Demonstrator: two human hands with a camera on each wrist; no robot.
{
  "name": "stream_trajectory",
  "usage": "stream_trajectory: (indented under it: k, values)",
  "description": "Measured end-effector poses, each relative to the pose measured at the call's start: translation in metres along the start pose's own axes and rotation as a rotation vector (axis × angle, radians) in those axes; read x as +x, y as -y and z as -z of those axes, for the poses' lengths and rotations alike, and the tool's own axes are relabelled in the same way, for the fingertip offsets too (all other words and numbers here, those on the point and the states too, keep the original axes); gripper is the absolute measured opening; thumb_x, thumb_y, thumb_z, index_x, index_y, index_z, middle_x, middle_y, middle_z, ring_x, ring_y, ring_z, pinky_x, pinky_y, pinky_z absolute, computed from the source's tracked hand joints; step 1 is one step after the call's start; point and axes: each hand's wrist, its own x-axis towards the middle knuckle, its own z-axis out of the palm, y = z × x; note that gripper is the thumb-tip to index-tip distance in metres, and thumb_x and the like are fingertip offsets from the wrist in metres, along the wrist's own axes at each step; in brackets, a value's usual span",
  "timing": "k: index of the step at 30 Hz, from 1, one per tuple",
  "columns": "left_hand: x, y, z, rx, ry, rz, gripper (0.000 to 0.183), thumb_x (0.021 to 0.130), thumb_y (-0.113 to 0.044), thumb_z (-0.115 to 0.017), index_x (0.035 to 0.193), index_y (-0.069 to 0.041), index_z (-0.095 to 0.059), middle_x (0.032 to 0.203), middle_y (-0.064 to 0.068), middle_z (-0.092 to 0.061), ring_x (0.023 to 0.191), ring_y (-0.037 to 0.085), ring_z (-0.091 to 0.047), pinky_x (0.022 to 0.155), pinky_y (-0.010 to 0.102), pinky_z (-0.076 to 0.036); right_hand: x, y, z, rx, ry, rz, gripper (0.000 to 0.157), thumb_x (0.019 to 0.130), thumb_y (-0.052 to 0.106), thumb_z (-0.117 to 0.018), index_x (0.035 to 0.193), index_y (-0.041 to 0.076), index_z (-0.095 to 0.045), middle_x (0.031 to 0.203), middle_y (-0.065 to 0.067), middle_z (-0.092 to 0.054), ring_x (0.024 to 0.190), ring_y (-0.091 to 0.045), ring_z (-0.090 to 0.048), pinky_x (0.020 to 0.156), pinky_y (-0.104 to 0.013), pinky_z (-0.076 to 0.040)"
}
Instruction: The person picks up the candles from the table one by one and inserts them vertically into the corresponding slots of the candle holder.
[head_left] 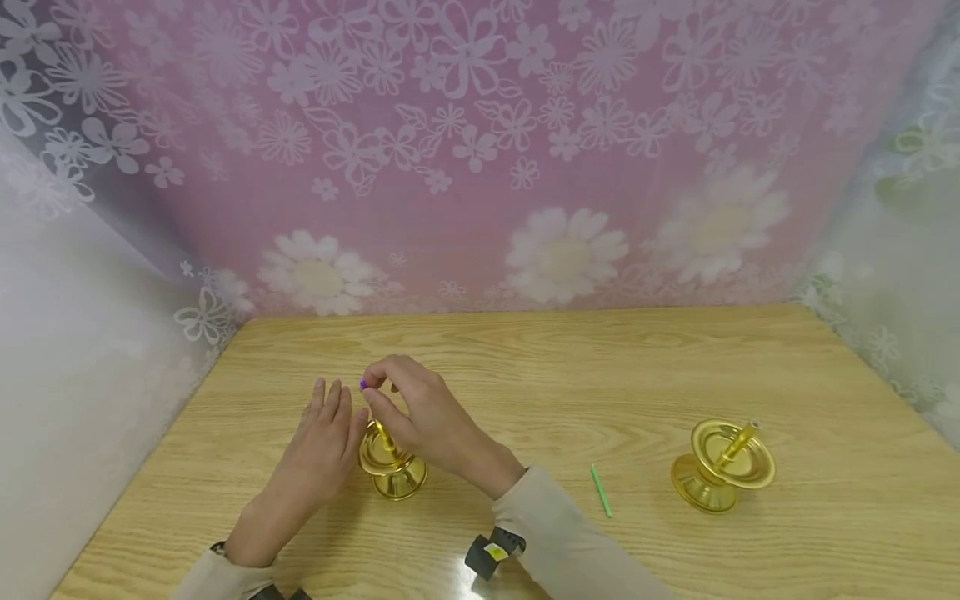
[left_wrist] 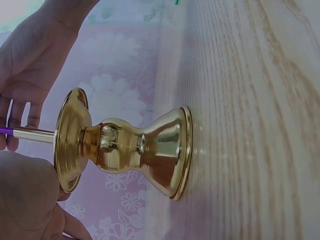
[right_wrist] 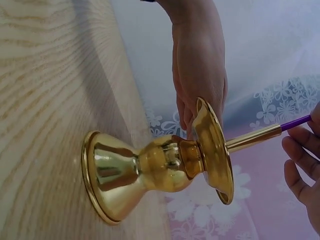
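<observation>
A gold candle holder [head_left: 400, 481] with a round dish and an upright tube stands on the table at the left. A thin purple candle [right_wrist: 296, 122] sits at the mouth of that tube, in line with it. Thumb and forefinger of my right hand [head_left: 423, 408] pinch the candle's upper end, which shows as a small purple tip in the head view. My left hand [head_left: 322, 454] is at the left side of the dish, its fingers extended forward and its thumb at the rim. In the left wrist view, the holder's base [left_wrist: 172, 152] rests flat on the wood.
A second gold candle holder [head_left: 712, 479] stands at the right, its tube leaning in this view. Between the two holders lies a thin green candle [head_left: 602, 492]. The wooden table [head_left: 525, 358] ends at a pink flowered backdrop [head_left: 450, 208], with pale cloth at both sides.
</observation>
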Motion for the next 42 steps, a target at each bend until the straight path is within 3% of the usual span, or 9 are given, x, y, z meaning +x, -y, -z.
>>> stream_trajectory:
  k: [10,18,29,42]
  values:
    - [-0.0003,0.0007,-0.0007,0.0,-0.008,-0.011,0.067,0.108,-0.036,-0.018,0.14,0.022,-0.026,0.148,0.04,-0.019,0.14,0.053,-0.004,0.107,0.067,-0.018,0.0038,0.0003,0.0016,-0.061,0.023,0.065,0.006,0.097,0.005,-0.055,0.101,0.003,-0.059,0.1,-0.005,-0.063,0.098,-0.017,-0.059,0.09,-0.023,-0.047]
    - [-0.0013,-0.0003,0.0003,-0.006,-0.004,0.004,0.066,0.108,-0.035,-0.019,0.14,0.022,-0.026,0.149,0.039,-0.019,0.141,0.052,-0.003,0.108,0.066,-0.016,0.0019,-0.0029,-0.0016,0.003,0.02,0.02,0.004,0.097,0.006,-0.055,0.099,0.004,-0.059,0.101,-0.004,-0.063,0.098,-0.015,-0.058,0.089,-0.02,-0.046]
    - [-0.0031,-0.0001,0.0007,0.006,0.004,0.0,0.067,0.108,-0.036,-0.018,0.14,0.022,-0.025,0.149,0.039,-0.018,0.141,0.052,-0.003,0.108,0.066,-0.017,0.0006,-0.0011,-0.0011,-0.015,0.027,0.037,0.005,0.097,0.005,-0.056,0.1,0.002,-0.059,0.1,-0.006,-0.063,0.099,-0.017,-0.059,0.092,-0.021,-0.046]
    - [-0.0017,-0.001,0.0011,-0.008,0.002,-0.003,0.067,0.108,-0.036,-0.017,0.141,0.021,-0.025,0.149,0.039,-0.018,0.141,0.052,-0.002,0.109,0.066,-0.015,-0.0004,-0.0014,0.002,0.003,0.021,0.0,0.005,0.097,0.006,-0.056,0.1,0.004,-0.06,0.103,-0.006,-0.064,0.1,-0.017,-0.059,0.092,-0.023,-0.046]
